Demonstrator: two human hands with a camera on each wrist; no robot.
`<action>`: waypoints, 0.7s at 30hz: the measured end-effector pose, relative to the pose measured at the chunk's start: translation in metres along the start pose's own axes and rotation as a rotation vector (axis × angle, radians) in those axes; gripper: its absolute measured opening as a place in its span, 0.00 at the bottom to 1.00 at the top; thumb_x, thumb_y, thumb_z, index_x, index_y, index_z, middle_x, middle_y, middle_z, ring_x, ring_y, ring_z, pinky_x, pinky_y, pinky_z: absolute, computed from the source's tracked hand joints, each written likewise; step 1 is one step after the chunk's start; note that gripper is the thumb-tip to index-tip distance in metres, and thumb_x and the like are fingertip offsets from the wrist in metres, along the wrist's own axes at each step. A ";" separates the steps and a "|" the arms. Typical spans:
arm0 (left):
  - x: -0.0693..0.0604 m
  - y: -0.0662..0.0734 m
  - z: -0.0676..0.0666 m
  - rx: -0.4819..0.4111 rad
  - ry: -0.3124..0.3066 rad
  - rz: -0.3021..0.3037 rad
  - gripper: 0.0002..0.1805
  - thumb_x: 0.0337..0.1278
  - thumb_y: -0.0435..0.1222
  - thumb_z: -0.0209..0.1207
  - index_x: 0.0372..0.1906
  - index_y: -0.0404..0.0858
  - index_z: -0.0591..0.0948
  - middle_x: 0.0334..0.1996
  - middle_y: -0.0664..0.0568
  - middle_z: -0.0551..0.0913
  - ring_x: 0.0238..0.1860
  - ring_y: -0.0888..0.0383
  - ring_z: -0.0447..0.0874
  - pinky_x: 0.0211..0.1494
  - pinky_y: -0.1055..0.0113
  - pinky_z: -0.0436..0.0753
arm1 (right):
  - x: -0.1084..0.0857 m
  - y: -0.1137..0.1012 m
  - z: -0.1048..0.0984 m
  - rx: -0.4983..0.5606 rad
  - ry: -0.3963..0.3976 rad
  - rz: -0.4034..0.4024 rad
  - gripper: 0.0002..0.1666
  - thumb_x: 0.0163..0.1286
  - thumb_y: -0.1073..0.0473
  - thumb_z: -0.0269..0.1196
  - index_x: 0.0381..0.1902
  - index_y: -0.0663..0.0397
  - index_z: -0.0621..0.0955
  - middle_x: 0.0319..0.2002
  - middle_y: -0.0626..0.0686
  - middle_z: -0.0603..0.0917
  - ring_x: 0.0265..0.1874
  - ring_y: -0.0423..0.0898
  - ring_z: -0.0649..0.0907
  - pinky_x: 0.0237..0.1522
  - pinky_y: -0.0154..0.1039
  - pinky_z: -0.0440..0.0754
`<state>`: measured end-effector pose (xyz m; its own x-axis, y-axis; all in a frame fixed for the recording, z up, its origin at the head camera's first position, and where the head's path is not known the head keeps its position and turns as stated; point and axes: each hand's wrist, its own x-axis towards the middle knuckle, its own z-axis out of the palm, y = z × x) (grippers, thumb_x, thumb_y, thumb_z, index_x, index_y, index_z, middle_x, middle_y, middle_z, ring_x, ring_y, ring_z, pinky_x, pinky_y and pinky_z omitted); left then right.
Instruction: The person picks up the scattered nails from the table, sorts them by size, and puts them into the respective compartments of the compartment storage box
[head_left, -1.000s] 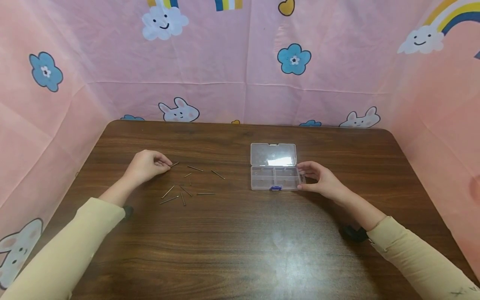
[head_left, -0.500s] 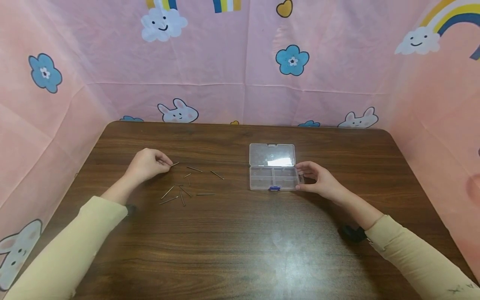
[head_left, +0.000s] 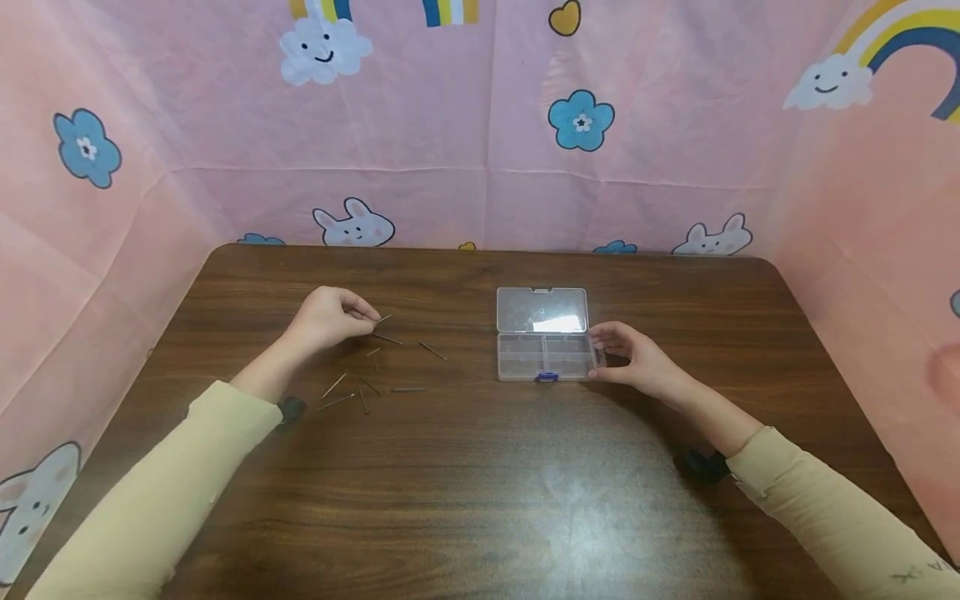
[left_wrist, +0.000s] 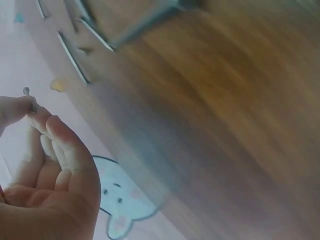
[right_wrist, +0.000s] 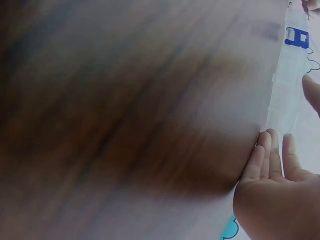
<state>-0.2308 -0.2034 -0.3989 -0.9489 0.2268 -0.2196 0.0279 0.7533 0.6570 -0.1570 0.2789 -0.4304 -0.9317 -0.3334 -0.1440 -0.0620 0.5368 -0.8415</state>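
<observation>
My left hand (head_left: 328,320) pinches a thin metal nail (head_left: 384,318) between thumb and fingertips, just above the back of the loose nails. In the left wrist view the round head of the pinched nail (left_wrist: 27,91) pokes out past the thumb; the other end is hidden by the fingers. At the right, a clear plastic compartment box (head_left: 520,367) lies with its lid (head_left: 536,310) folded back and its blue latch (head_left: 547,377) toward me. My right hand (head_left: 641,360) holds the box's right end, with the thumb by the front corner and the fingers farther back.
Several loose nails (head_left: 335,385) of differing lengths lie scattered on the brown wooden table (head_left: 450,483), left of the box. One longer nail (head_left: 432,351) lies nearest the box. Pink printed cloth (head_left: 420,125) hangs around the table's back and sides.
My left hand has lifted the nail and shifted right and slightly back with it. The right hand stays at the box, which keeps its place.
</observation>
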 end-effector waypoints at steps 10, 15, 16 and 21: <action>0.012 0.029 0.020 -0.053 -0.034 0.073 0.10 0.64 0.33 0.65 0.45 0.34 0.91 0.49 0.41 0.90 0.43 0.54 0.81 0.46 0.66 0.79 | 0.000 -0.001 0.001 0.012 -0.006 0.007 0.35 0.69 0.67 0.72 0.70 0.65 0.71 0.68 0.69 0.76 0.70 0.68 0.75 0.77 0.68 0.67; 0.019 0.040 0.034 -0.086 -0.044 0.115 0.10 0.62 0.30 0.64 0.43 0.34 0.92 0.47 0.42 0.90 0.40 0.57 0.78 0.43 0.69 0.79 | 0.001 -0.001 0.002 0.016 -0.005 0.004 0.35 0.69 0.67 0.72 0.70 0.65 0.72 0.67 0.69 0.76 0.70 0.67 0.75 0.77 0.68 0.67; 0.020 0.042 0.036 -0.093 -0.046 0.122 0.10 0.62 0.30 0.64 0.43 0.34 0.92 0.47 0.42 0.90 0.39 0.57 0.77 0.42 0.69 0.78 | 0.001 -0.001 0.002 0.015 -0.005 0.004 0.35 0.69 0.67 0.72 0.70 0.65 0.72 0.67 0.68 0.76 0.69 0.67 0.75 0.77 0.68 0.67; 0.025 0.058 0.048 -0.117 -0.053 0.159 0.10 0.62 0.30 0.63 0.43 0.33 0.91 0.46 0.42 0.91 0.38 0.57 0.77 0.41 0.68 0.77 | 0.000 -0.002 0.002 0.001 0.004 0.000 0.35 0.68 0.68 0.72 0.69 0.66 0.72 0.66 0.69 0.77 0.68 0.66 0.76 0.77 0.67 0.68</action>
<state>-0.2372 -0.1242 -0.4011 -0.9176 0.3715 -0.1417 0.1365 0.6291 0.7653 -0.1559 0.2760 -0.4300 -0.9333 -0.3299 -0.1419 -0.0613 0.5358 -0.8421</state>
